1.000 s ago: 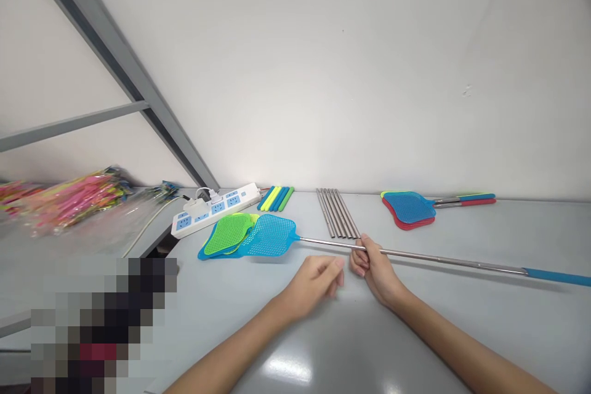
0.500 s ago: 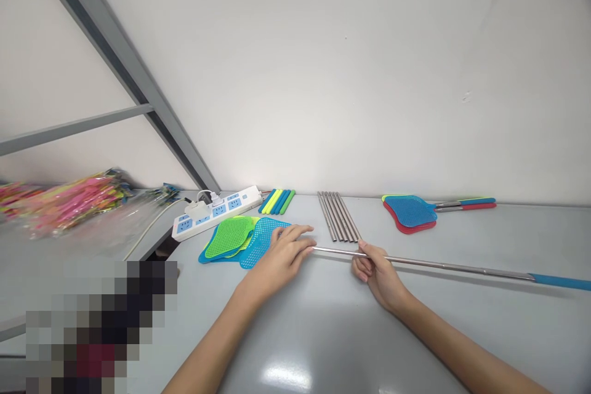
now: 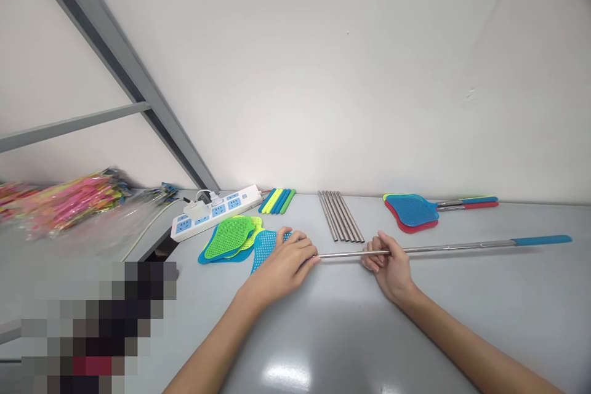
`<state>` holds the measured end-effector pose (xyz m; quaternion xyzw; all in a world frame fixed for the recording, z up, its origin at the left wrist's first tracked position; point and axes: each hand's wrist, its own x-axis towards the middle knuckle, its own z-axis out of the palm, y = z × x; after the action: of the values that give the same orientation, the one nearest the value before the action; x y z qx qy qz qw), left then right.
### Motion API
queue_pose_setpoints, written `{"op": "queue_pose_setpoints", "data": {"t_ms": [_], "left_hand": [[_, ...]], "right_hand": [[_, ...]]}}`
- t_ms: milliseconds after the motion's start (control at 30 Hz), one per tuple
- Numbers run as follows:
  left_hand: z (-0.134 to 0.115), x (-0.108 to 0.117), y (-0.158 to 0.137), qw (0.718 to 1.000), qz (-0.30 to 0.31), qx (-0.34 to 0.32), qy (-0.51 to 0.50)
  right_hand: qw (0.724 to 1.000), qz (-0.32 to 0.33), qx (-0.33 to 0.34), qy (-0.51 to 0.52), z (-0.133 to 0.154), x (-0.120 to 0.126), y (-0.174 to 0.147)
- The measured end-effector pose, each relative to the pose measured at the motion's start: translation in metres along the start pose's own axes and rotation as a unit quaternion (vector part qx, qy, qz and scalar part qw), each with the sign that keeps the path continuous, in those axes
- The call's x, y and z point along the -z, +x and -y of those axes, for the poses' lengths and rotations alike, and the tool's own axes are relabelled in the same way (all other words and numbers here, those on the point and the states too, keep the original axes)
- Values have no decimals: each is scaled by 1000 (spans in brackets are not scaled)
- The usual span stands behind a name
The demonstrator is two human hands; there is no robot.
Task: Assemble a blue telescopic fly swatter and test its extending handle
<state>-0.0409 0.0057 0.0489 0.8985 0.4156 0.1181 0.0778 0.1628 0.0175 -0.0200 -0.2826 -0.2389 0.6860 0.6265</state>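
Observation:
Stretched across the table is a fly swatter with a long steel telescopic rod (image 3: 443,249), a blue grip (image 3: 542,240) at its right end and a blue perforated head (image 3: 265,248) at its left. My left hand (image 3: 289,258) is closed where head and rod meet, and hides that joint. Fingers of my right hand (image 3: 390,261) are wrapped around the middle of the rod. Left of my left hand lies a pile of loose swatter heads, a green one (image 3: 228,237) on top. Beyond my hands several short steel rods (image 3: 340,217) lie side by side.
Several coloured grips (image 3: 277,201) lie by a white power strip (image 3: 217,214). Finished-looking swatters (image 3: 410,210) are stacked at the back right. Plastic-bagged colourful items (image 3: 78,197) lie far left, near a grey metal frame (image 3: 152,98). A wall stands behind the table.
The rod's blue grip end has swung away from me and fully into view. My right hand has shifted slightly right, and the loose blue head has moved right with my left hand.

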Motion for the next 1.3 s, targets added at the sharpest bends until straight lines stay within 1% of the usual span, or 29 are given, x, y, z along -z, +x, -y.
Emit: {"op": "queue_pose_setpoints", "data": {"t_ms": [133, 267, 400, 500, 767, 1033, 1300], "left_hand": [[-8, -5, 0, 1000, 8, -7, 9], [-14, -9, -1, 1000, 17, -15, 3], [-13, -12, -1, 999, 41, -18, -13], [-14, -13, -2, 998, 53, -16, -29], [-24, -21, -4, 998, 30, -8, -47], [-25, -29, -4, 997, 30, -9, -73], [-28, -32, -4, 995, 26, -7, -92]], "right_hand": [[999, -1, -20, 26, 11, 5, 6], [999, -38, 7, 16, 17, 14, 16], [999, -37, 28, -22, 16, 17, 20], [998, -39, 37, -17, 14, 17, 18], [997, -49, 59, 17, 11, 19, 9], [995, -75, 62, -8, 10, 14, 6], [994, -84, 65, -18, 7, 8, 0]]}}
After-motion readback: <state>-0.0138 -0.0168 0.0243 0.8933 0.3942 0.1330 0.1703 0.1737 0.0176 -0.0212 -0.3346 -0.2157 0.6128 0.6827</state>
